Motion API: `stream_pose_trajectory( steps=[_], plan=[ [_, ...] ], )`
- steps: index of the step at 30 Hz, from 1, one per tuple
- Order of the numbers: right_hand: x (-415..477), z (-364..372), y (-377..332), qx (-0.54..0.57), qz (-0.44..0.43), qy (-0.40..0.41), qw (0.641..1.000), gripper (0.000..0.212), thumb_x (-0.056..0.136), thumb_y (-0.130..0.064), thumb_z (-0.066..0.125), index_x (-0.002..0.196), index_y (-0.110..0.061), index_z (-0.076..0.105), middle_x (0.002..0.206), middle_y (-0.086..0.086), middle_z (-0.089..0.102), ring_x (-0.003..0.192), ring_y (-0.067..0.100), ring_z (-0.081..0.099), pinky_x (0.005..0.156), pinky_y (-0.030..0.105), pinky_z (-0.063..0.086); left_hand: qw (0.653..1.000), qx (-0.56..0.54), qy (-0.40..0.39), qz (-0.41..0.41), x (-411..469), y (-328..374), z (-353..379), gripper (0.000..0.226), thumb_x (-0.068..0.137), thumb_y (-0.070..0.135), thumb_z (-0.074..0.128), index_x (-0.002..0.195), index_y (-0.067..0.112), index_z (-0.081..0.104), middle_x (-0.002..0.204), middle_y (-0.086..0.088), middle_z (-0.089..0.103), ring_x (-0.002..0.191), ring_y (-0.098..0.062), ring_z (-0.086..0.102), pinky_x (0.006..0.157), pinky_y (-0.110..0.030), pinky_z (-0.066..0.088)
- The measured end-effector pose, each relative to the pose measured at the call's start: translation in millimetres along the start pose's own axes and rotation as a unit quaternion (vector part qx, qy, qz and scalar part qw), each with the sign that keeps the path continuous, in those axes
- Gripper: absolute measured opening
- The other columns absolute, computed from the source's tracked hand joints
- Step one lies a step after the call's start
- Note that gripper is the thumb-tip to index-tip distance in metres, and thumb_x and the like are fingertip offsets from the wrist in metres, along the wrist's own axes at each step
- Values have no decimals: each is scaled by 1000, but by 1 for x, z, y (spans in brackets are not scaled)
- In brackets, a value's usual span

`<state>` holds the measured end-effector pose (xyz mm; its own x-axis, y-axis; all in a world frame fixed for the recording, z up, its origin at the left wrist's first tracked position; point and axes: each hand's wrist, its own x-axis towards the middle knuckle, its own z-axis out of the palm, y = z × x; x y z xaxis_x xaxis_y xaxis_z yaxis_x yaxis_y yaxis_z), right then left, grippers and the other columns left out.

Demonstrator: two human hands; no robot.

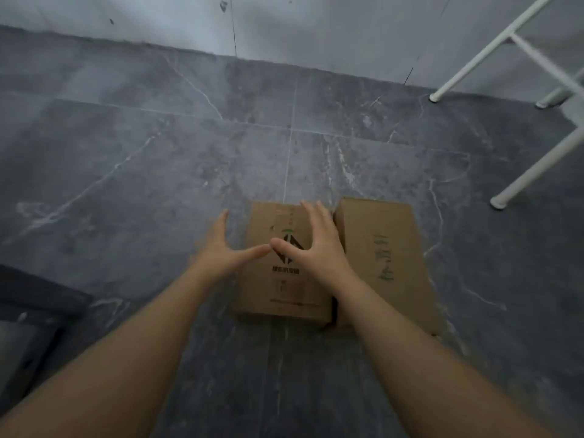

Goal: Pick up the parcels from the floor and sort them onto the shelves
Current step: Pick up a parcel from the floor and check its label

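Two brown cardboard parcels lie side by side on the grey floor. The left parcel (278,289) bears a dark logo and print on top. The right parcel (385,254) carries green print and touches the left one. My left hand (227,248) hovers by the left parcel's left edge, fingers spread, thumb reaching over its top. My right hand (316,245) is spread over the left parcel's top near its right edge, covering part of the logo. Neither hand holds anything.
The white metal shelf frame (537,74) stands at the upper right, its feet on the grey marbled floor (158,169). A pale wall (316,26) runs along the back. A dark object (34,298) sits at the lower left edge.
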<state>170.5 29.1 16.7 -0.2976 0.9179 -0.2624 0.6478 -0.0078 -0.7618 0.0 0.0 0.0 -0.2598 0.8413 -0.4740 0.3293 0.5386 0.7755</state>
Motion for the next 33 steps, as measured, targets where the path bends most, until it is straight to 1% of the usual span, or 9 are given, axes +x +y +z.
stream_pose_trajectory(
  steps=[4, 9, 11, 13, 16, 19, 24, 30, 33],
  plan=[
    [-8, 15, 15, 17, 39, 32, 999, 102, 79, -53, 69, 154, -35, 3, 164, -4, -16, 151, 16, -11, 123, 47, 8, 990, -83, -50, -99, -1, -19, 24, 115, 66, 37, 79, 150, 18, 3, 153, -13, 29, 133, -34, 38, 104, -47, 37],
    [-9, 5, 44, 65, 88, 70, 992, 114, 75, -47, 75, 155, -29, -4, 165, -1, -5, 151, 18, 1, 123, 44, 13, 982, -145, -70, -93, 1, -26, 32, 104, 57, 37, 82, 144, 20, 27, 132, -9, 53, 110, -26, 56, 88, -41, 50],
    [-5, 3, 49, 83, 101, 73, 989, 114, 73, -50, 76, 156, -25, 2, 164, -2, 2, 151, 18, 7, 122, 43, 18, 979, -160, -83, -94, 1, -28, 32, 100, 58, 36, 81, 142, 21, 31, 129, -10, 55, 108, -27, 58, 77, -37, 52],
    [1, 5, 51, 107, 116, 58, 986, 114, 64, -58, 75, 155, -24, 16, 161, 0, 20, 146, 21, 26, 117, 46, 32, 975, -180, -84, -97, 2, -30, 32, 93, 62, 33, 80, 141, 21, 33, 126, -10, 57, 105, -27, 60, 73, -35, 52],
    [4, 14, 54, 252, 177, 28, 951, 89, 75, -42, 76, 148, -26, 29, 139, 4, 50, 118, 21, 55, 90, 38, 53, 967, -213, -88, -106, 3, -31, 33, 91, 59, 34, 81, 138, 22, 38, 122, -10, 60, 102, -29, 63, 80, -42, 55],
    [5, 23, 56, 362, 215, 32, 906, 83, 81, -35, 73, 150, -30, 27, 131, 6, 56, 110, 25, 61, 89, 44, 54, 964, -220, -97, -111, 2, -30, 33, 88, 62, 34, 80, 138, 22, 37, 122, -11, 60, 102, -29, 62, 83, -44, 54],
    [4, 13, 36, 410, 180, 34, 893, 80, 84, -36, 69, 151, -35, 24, 130, 6, 58, 105, 23, 63, 89, 46, 54, 963, -241, -95, -76, -9, -14, 24, 66, 75, 35, 71, 132, 24, 40, 111, -5, 63, 92, -22, 63, 63, -32, 50],
    [0, -52, -57, 415, 68, 55, 906, 80, 87, -35, 66, 153, -35, 21, 140, 8, 53, 111, 23, 61, 87, 41, 56, 961, -273, -50, 13, -45, 74, -32, 82, 62, 49, 68, 135, 22, 42, 118, -8, 64, 94, -22, 64, 65, -32, 52],
    [-18, -101, -131, 404, 9, 56, 913, 83, 86, -33, 67, 153, -35, 19, 142, 7, 52, 112, 22, 62, 81, 34, 59, 957, -282, 9, 63, -85, 143, -75, 69, 69, 46, 70, 128, 25, 42, 115, -6, 63, 91, -20, 63, 67, -34, 52]
  ],
)
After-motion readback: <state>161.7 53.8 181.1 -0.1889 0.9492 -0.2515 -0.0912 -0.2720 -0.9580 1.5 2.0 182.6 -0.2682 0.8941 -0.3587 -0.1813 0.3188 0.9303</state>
